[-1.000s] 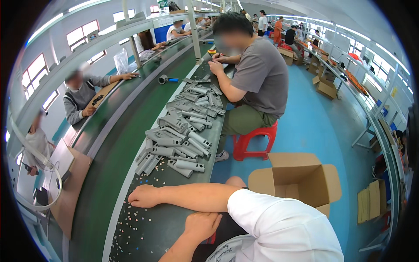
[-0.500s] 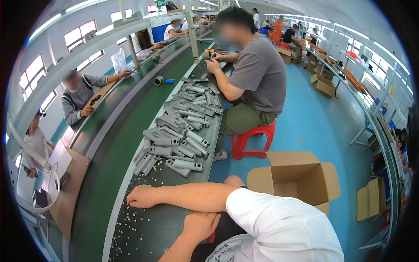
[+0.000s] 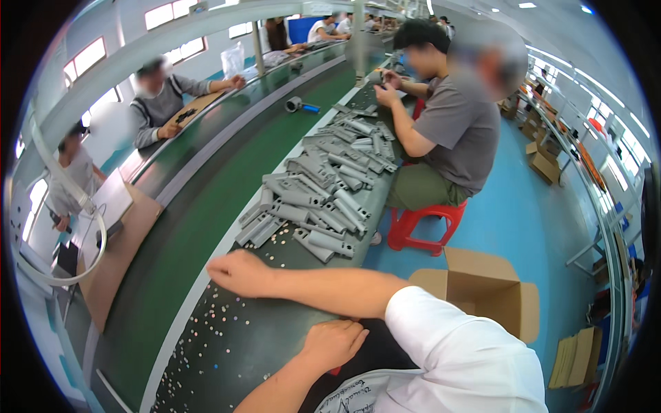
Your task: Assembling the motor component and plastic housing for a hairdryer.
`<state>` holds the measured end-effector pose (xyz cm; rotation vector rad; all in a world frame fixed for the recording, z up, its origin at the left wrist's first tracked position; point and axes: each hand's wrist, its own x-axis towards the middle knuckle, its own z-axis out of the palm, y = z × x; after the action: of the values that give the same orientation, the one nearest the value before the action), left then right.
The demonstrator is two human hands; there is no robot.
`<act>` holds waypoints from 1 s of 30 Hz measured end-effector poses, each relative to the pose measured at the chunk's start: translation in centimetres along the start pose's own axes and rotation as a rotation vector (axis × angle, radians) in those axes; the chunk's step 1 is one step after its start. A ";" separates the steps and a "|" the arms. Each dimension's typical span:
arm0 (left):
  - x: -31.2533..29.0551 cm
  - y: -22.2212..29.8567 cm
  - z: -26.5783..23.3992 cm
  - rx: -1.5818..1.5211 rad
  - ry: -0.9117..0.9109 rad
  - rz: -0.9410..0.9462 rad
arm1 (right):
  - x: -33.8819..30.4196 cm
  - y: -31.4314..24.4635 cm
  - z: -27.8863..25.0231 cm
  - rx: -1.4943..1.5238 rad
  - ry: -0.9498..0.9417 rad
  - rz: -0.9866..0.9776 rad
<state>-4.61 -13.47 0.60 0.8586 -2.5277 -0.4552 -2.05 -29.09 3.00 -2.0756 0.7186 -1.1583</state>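
Note:
My right arm in a white sleeve reaches across the dark bench [image 3: 296, 311]. My right hand [image 3: 239, 273] is closed in a loose fist by its pale left edge; the inside of the fist is hidden. Small pale and blue discs [image 3: 206, 320] are scattered beside and below it. Lower down, my left hand [image 3: 335, 343] rests at the bench's near edge below my right forearm, fingers curled and nothing visible in them. Just beyond my right hand lies a heap of grey moulded parts [image 3: 317, 186], tube-like with holes at their ends; neither hand touches it.
A green conveyor belt [image 3: 200, 227] runs along the left, with a blue-handled tool [image 3: 301, 106] on it. A co-worker [image 3: 451, 131] sits on a red stool [image 3: 427, 224] ahead, holding a part. An open cardboard box [image 3: 482, 282] stands to my right. More people sit across the belt.
The view has swung left, so the bench and co-worker appear farther right. Both my hands stay in about the same places on the bench. The heap looks unchanged.

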 end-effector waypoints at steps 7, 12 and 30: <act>0.5 -0.6 -0.6 -0.323 0.106 -0.140 | 10.8 9.1 -11.2 -0.524 0.320 -0.025; 0.9 -1.3 -1.4 -0.610 0.078 -0.311 | 16.1 21.7 -25.0 -0.804 0.487 0.192; 0.8 -4.0 -2.5 -1.033 0.219 -0.503 | 26.9 41.9 -37.7 -1.251 -0.066 0.492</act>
<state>-1.98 -17.36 1.20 0.9850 -1.4882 -1.5286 -28.86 -85.39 0.61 -2.5363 2.1448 -0.2982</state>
